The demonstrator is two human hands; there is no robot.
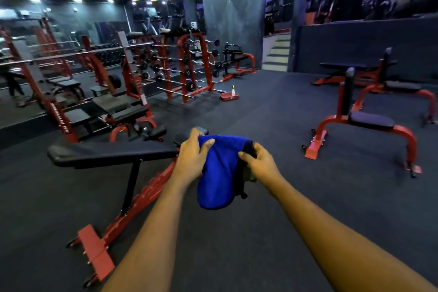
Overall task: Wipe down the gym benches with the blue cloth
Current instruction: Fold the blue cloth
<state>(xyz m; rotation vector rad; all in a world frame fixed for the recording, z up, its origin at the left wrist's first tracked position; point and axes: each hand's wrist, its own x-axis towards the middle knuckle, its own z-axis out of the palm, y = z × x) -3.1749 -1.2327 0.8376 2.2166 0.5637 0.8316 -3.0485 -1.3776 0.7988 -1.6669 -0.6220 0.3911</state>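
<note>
Two top corners of the blue cloth (218, 173) are pinched, one by the left grip (193, 156), one by the right grip (259, 163). It hangs limp beside the near bench (111, 153). It looks light and soft, probably best bunched in one palm.

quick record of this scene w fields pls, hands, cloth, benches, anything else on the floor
place: gym, dark floor
left hand: grips the cloth's upper left edge
right hand: pinches its upper right edge
blue cloth: held up between both hands, hanging down
nearest bench: black pad, red frame, left of the hands; the cloth is not on that pad
second bench: red frame, to the right, apart
spray bottle: upright in a red tray on the floor by the barbell rack
wiping: not under way
</note>
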